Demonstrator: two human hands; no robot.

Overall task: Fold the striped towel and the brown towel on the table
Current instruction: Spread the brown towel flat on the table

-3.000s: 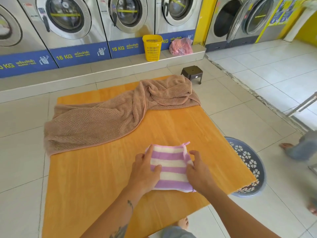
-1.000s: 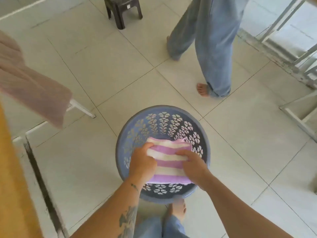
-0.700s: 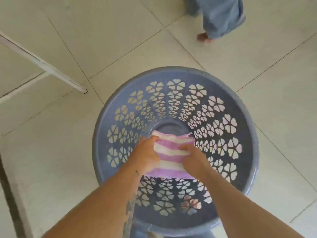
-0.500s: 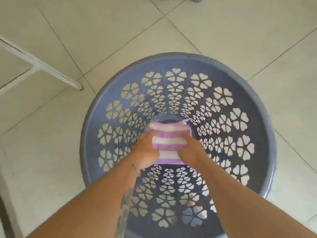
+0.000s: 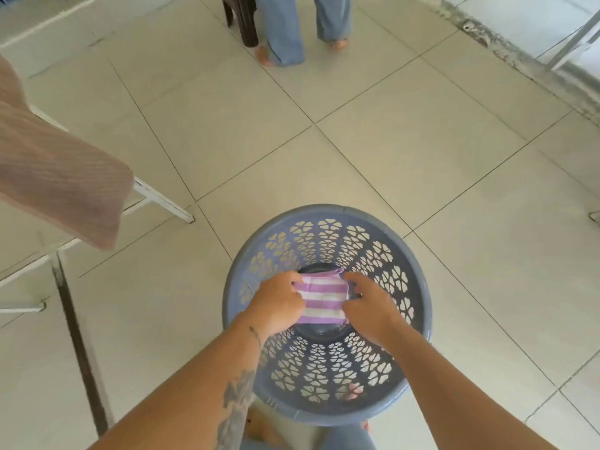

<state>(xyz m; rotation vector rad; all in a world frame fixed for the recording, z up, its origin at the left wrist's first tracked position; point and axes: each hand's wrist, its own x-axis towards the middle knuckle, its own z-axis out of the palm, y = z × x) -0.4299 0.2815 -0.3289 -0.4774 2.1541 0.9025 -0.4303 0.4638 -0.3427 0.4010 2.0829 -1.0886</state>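
Striped towel (image 5: 323,300) folded small, sitting low in basket (image 5: 328,210). Left hand (image 5: 279,303) and right hand (image 5: 370,306) curled on its side edges, pinching. Soft, light, floppy imo, so grip both edges or folds slip. Brown towel (image 5: 58,183) hangs at left, unfolded.

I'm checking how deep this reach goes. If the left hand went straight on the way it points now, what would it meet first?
The left hand grips the striped towel, so that comes first. Beneath it is probably the floor of the basket, though depth is unclear.
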